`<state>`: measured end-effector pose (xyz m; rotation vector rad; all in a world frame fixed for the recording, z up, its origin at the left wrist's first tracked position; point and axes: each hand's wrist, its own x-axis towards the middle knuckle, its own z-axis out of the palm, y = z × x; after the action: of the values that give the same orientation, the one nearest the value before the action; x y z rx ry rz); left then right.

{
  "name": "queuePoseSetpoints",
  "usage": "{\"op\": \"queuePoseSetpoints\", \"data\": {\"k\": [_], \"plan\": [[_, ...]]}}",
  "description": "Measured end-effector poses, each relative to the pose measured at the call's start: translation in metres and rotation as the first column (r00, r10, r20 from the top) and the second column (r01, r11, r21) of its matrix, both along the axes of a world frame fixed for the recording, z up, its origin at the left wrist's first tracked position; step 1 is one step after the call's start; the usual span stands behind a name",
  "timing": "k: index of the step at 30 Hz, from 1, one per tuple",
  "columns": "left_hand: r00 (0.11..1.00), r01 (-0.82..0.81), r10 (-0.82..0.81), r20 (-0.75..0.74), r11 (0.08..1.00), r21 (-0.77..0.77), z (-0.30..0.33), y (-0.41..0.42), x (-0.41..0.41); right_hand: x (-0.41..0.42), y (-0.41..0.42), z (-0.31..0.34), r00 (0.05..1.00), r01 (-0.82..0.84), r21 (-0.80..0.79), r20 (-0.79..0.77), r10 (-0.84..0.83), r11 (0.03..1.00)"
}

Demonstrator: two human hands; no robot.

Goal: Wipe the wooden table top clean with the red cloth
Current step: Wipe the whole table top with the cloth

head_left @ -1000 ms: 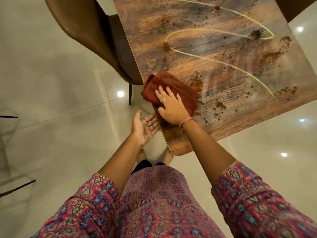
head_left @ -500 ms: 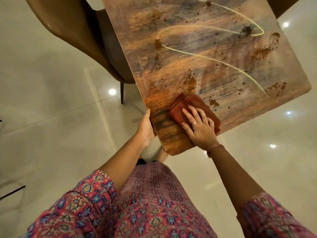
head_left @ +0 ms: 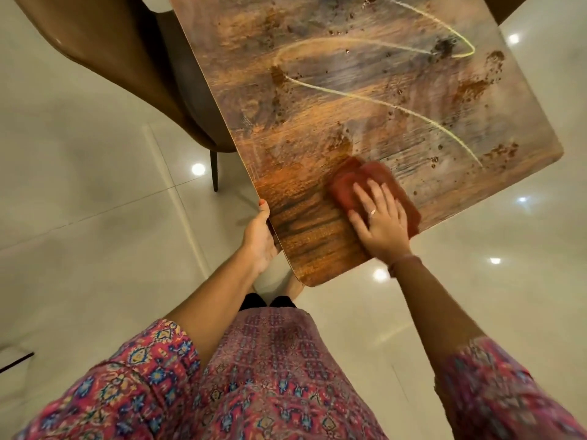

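The wooden table top (head_left: 317, 100) fills the upper middle, marked with brown smears, crumbs and a thin yellow looping line. A folded red cloth (head_left: 352, 182) lies near the table's front right edge. My right hand (head_left: 381, 220) presses flat on the cloth, fingers spread, covering its near half. My left hand (head_left: 259, 239) grips the table's left edge close to the near corner, thumb on top. The strip of wood between my hands looks dark and free of crumbs.
A brown chair (head_left: 127, 68) is tucked against the table's left side, one dark leg (head_left: 215, 169) on the glossy tiled floor (head_left: 79, 201). Another chair corner (head_left: 508, 7) shows at top right. My feet stand just under the near table corner.
My right hand slid the cloth from the table's left edge across to the front right edge. My left hand rose from hanging open beside the table and took hold of the left edge.
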<state>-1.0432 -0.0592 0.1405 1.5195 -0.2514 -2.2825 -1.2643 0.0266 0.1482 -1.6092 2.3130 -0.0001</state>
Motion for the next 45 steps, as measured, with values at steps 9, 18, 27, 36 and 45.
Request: {"op": "queuePoseSetpoints", "data": {"k": [9,18,27,36,45], "plan": [[0.994,0.02,-0.014,-0.104,0.998,0.053,-0.011,-0.002,0.012,0.068,0.01,-0.011,0.968,-0.252,-0.038,0.004,0.253,0.967],[0.99,-0.054,0.065,-0.124,0.994,0.093,-0.019,-0.001,0.011,0.01,-0.108,-0.006,0.959,0.278,-0.049,-0.039,-0.28,0.959],[0.975,-0.095,0.128,-0.179,0.979,0.18,-0.022,-0.009,0.012,0.05,-0.053,-0.009,0.849,-0.528,-0.012,0.003,0.528,0.849],[0.961,-0.161,0.208,-0.181,0.956,0.244,-0.015,-0.012,0.01,0.114,-0.159,-0.013,0.956,-0.293,-0.061,-0.025,0.292,0.954],[0.969,-0.158,0.204,-0.14,0.945,0.287,-0.011,-0.015,0.012,0.113,-0.113,-0.01,0.88,-0.475,-0.034,0.016,0.475,0.88]]}}
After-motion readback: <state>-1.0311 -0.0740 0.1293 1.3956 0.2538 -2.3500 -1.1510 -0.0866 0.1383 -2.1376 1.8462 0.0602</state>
